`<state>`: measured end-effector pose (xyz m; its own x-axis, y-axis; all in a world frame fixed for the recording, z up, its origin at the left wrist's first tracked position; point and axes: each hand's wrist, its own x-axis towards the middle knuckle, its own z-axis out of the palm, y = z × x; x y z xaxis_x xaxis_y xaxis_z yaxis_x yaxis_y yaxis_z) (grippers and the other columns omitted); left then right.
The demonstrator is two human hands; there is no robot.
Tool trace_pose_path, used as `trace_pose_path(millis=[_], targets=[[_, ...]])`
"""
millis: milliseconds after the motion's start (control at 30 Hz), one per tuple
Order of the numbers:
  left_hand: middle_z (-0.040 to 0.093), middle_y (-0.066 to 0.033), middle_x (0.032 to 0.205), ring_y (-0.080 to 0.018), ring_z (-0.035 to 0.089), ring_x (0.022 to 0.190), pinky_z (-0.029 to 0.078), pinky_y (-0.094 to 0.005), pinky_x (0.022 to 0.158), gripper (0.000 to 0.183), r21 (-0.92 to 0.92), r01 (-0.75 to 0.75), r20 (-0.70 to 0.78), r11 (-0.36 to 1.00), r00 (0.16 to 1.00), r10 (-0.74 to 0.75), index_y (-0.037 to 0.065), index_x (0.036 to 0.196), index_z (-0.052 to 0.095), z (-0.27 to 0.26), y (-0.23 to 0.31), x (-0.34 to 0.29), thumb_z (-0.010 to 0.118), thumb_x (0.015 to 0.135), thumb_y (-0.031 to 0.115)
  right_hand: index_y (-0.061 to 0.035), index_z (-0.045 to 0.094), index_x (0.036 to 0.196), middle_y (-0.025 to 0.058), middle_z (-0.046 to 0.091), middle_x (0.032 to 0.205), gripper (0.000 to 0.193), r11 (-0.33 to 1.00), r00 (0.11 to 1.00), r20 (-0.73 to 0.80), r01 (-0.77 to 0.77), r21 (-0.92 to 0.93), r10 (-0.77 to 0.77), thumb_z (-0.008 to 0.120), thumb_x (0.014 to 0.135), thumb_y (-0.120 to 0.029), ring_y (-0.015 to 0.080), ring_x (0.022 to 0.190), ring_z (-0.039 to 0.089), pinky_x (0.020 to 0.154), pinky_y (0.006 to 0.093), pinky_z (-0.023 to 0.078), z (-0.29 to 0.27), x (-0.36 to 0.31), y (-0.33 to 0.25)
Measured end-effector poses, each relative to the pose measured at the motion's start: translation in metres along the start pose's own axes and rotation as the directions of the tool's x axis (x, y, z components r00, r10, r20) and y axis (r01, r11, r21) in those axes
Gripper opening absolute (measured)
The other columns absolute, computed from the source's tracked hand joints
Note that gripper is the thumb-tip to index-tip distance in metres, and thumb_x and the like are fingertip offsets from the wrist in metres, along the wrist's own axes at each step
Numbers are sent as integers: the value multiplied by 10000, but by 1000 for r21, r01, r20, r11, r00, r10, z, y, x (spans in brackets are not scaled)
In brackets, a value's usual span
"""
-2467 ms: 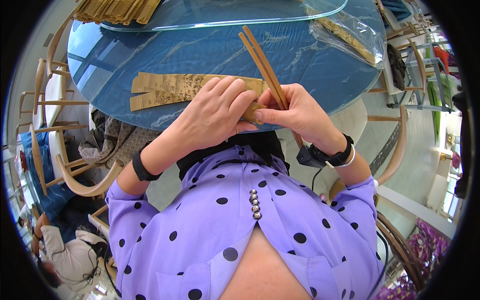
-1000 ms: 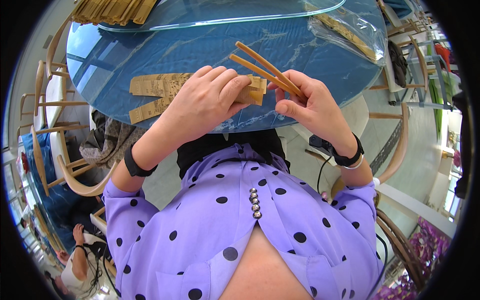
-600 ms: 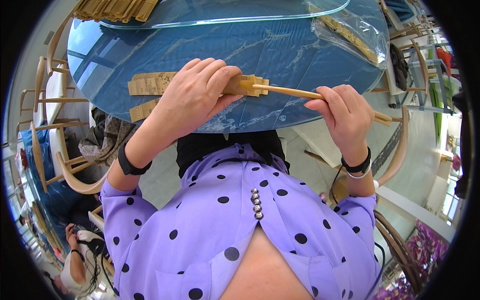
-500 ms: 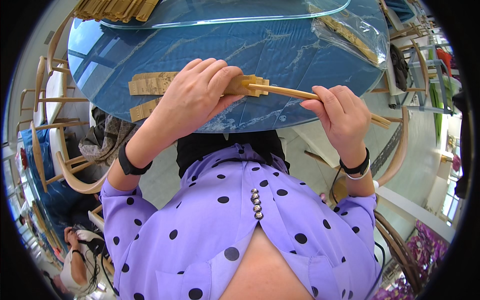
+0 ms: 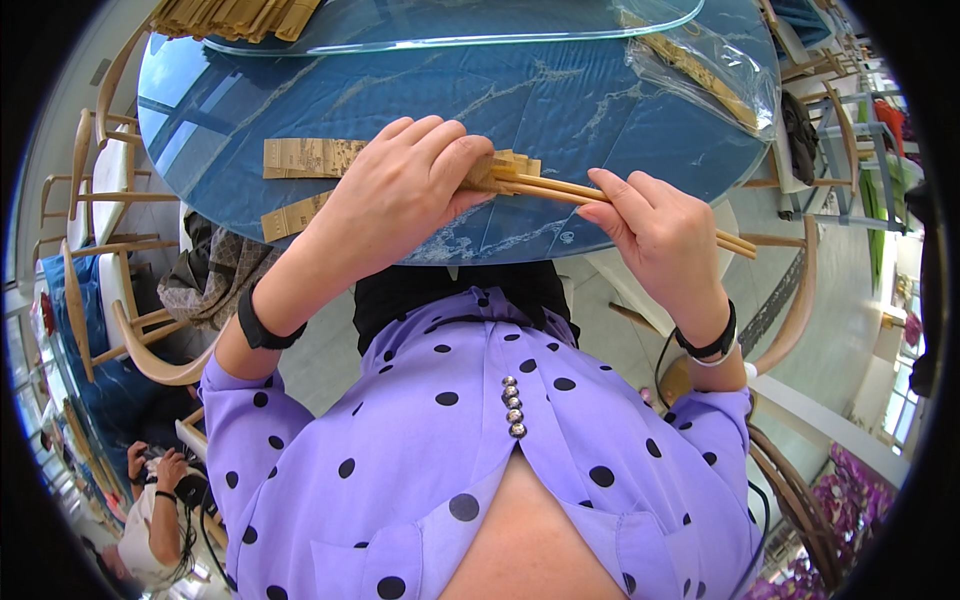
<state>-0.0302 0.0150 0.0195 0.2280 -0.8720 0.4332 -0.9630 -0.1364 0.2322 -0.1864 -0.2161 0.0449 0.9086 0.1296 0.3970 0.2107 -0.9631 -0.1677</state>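
Your right hand point(image 5: 655, 235) has shifted leftward since half a second ago, carrying the two slim, light-brown wooden chopsticks point(image 5: 555, 189) with it, so that less of their length shows between your fingers and the small, flat, brown paper sleeve point(image 5: 482, 178) at your left hand point(image 5: 408, 180). That sleeve sits just to the right of your left hand, its near-hand part hidden under your fingers and its mouth facing your right hand. Your left fingers and thumb are closed on it; your right thumb and fingertips are pinched together on the chopsticks about midway along. From your right hand the front ends point left and slightly away from you, meeting the sleeve at its mouth; the back ends stick out to the right, behind that hand. How deep the tips sit cannot be told. The long axes of sleeve and chopsticks look nearly in line, both sloping gently down toward the right, and your left hand is much the nearer one to the mouth. Beneath and to the left of your left hand, more flat brown paper sleeves point(image 5: 312, 158) lie on the blue, marble-veined tabletop point(image 5: 440, 95).
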Motion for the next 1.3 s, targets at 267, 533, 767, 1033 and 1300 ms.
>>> trace_pose_path(millis=[267, 533, 767, 1033, 1300], targets=[[609, -47, 903, -157, 534, 772, 436, -299, 711, 282, -371, 338, -354, 865, 810, -468, 8, 1078, 668, -13, 40, -24, 723, 959, 258, -31, 740, 1028, 72, 561, 677, 285, 961, 967, -94, -217, 174, 235, 759, 904, -287, 218, 539, 539, 475, 333, 415, 13, -8, -14], [547, 1, 713, -23, 411, 620, 310, -217, 535, 299, -887, 380, -24, 264, 532, -847, -36, 865, 691, 21, 53, -27, 615, 1054, 183, -11, 717, 1156, 77, 513, 687, 320, 934, 956, -98, -244, 262, 277, 732, 941, -247, 223, 548, 524, 492, 347, 421, 44, -10, -54], [564, -4, 707, -31, 462, 626, 349, -234, 542, 320, -850, 361, -115, 383, 583, -804, -31, 856, 676, 42, 53, -38, 613, 1058, 209, -8, 706, 1205, 100, 554, 731, 287, 922, 957, -41, -266, 282, 288, 691, 976, -182, 241, 572, 525, 531, 356, 419, 46, -13, -64], [600, 4, 738, -31, 473, 651, 352, -214, 573, 306, -968, 232, 38, 97, 518, -854, 3, 923, 655, 37, 61, -32, 588, 1077, 259, -10, 708, 1191, 100, 543, 726, 275, 934, 964, -51, -241, 265, 263, 698, 970, -173, 241, 572, 528, 531, 358, 419, 46, -14, -66], [606, 10, 746, -31, 494, 681, 370, -204, 600, 279, -966, 241, 54, 89, 527, -848, -6, 960, 676, 31, 60, -30, 587, 1077, 232, -17, 696, 1165, 90, 548, 731, 266, 934, 967, -52, -225, 276, 249, 707, 964, -191, 242, 583, 551, 532, 347, 434, 49, -14, -68]])
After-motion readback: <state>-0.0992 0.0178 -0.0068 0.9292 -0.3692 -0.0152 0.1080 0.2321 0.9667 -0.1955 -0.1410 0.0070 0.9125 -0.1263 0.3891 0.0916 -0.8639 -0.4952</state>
